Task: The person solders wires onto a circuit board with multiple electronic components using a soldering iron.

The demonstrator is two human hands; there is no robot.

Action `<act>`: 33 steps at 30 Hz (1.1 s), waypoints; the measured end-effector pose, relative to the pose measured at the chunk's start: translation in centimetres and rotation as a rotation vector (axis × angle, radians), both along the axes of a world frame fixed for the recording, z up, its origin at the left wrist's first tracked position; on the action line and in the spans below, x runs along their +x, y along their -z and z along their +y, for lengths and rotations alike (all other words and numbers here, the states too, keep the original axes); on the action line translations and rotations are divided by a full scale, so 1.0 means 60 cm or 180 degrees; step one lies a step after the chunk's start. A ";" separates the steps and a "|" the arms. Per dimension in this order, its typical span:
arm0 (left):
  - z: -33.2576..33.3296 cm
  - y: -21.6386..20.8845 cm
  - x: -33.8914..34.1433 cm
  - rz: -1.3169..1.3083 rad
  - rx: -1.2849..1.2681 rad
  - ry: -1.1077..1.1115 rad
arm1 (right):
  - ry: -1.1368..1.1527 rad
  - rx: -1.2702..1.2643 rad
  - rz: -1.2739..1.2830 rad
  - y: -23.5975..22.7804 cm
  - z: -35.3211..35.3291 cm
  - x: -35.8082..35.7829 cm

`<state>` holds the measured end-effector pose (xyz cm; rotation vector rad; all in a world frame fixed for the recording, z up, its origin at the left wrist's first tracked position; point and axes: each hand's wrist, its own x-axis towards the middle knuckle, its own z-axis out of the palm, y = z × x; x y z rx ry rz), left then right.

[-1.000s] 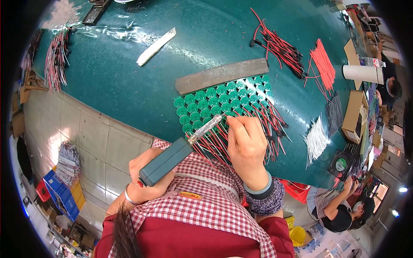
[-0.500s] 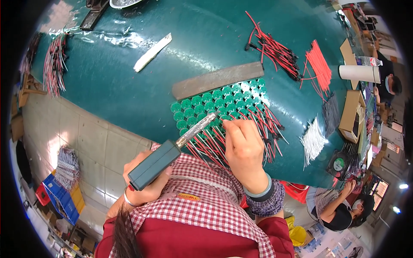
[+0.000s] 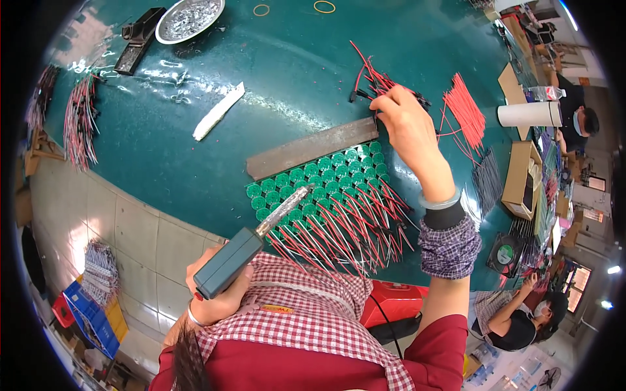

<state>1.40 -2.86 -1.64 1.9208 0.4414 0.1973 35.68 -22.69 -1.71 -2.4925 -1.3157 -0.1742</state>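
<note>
My left hand (image 3: 233, 294) grips a soldering iron (image 3: 228, 262) with a boxy dark green handle. Its long silvery tip slants up to the right over a panel of round green circuit boards (image 3: 339, 172). Red and white wires (image 3: 345, 231) fan out from the panel's near rows toward me. My right hand (image 3: 409, 127) reaches beyond the panel to a bundle of red wires with black ends (image 3: 377, 79). Its fingers are bent together at the bundle's near side; whatever they pinch is hidden or too small to name. A flat metal bar (image 3: 313, 150) lies along the panel's far edge.
A white strip (image 3: 219, 111), a bowl of silvery scraps (image 3: 190, 21) and a black stand (image 3: 135, 49) lie to the far left. Red wires (image 3: 464, 109), dark wires (image 3: 486, 181), a white cylinder (image 3: 529, 115) and a cardboard box (image 3: 521, 181) are on the right. A co-worker (image 3: 512, 319) sits lower right.
My right hand has moved from the boards up and right to the red wire bundle. The soldering iron stays in my left hand. The whole view has shifted slightly, showing more of the table's far side.
</note>
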 end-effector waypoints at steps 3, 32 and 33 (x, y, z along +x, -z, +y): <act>0.000 0.007 -0.004 0.0031 -0.0046 -0.0144 | 0.0119 -0.0122 0.0584 0.005 0.006 0.017; -0.018 0.008 -0.004 -0.0482 -0.0516 -0.0284 | 0.1150 0.0057 0.0225 0.054 -0.053 -0.061; -0.020 0.010 -0.009 -0.0457 -0.0537 -0.0283 | 0.1133 0.0043 0.0124 0.052 -0.054 -0.068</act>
